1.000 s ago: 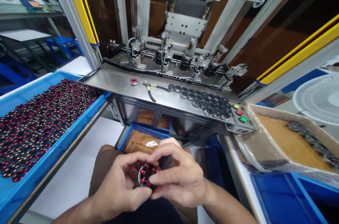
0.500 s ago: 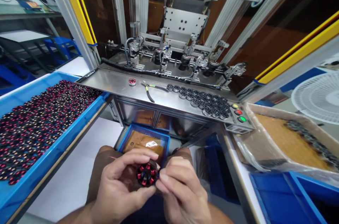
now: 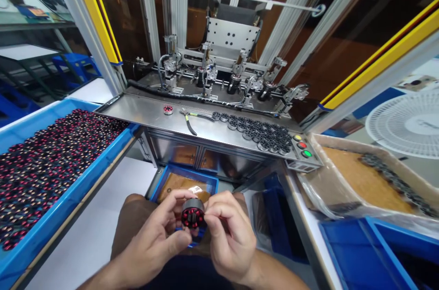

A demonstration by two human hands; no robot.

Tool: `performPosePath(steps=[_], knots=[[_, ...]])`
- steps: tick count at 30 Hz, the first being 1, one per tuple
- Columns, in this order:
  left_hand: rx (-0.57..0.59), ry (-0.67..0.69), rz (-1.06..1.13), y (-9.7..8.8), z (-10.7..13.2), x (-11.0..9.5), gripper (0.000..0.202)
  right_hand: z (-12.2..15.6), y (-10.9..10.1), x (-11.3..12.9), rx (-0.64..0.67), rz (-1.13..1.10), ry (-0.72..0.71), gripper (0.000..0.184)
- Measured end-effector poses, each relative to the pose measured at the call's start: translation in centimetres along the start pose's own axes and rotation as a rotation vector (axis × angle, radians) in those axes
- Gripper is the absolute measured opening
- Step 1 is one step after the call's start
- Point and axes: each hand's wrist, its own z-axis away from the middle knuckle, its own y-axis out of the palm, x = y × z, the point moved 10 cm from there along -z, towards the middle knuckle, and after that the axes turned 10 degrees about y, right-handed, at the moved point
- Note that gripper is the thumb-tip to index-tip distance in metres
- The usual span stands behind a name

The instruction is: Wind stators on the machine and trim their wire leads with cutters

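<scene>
Above my lap, my left hand [image 3: 161,237] is closed around a small round motor part [image 3: 192,213], with a dark grey outer ring and red-wound coils inside. Its coil side faces down toward me, tilted. Thumb and fingers grip its left side and rim. My right hand [image 3: 231,235] pinches at the part's right edge; whatever sits between those fingertips is hidden. Ahead on the metal ledge [image 3: 137,109] lies a red wound stator [image 3: 168,110]. Beside it rest open cutting pliers [image 3: 189,120] with black and green handles, then several rows of dark ring-shaped parts [image 3: 259,131].
A blue tray [image 3: 20,260] full of red-and-black wound stators stands at left. A machine with several clamp stations [image 3: 206,77] rises behind the ledge. At right are a button box [image 3: 303,155], a plastic-lined carton [image 3: 338,210], a white fan [image 3: 408,123] and a blue bin [image 3: 346,244].
The motor part has tipped, so more of its dark outer wall shows. Both hands have turned slightly with it, the right thumb now more upright. The whole view has shifted a little.
</scene>
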Motion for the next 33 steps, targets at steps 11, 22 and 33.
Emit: performPosePath(steps=[11,22,33], knots=[[0.077,0.098,0.224,0.8,-0.8,-0.9,0.038,-0.4,-0.5,0.6,0.044,0.091,0.014,0.015],[-0.145,0.225,0.279,-0.7,-0.8,-2.1,0.049,-0.8,0.0,0.9,0.124,0.032,0.003,0.011],[0.023,0.069,0.193,1.1,-0.5,-0.2,0.035,-0.2,-0.3,1.5,0.099,0.109,-0.013,0.017]])
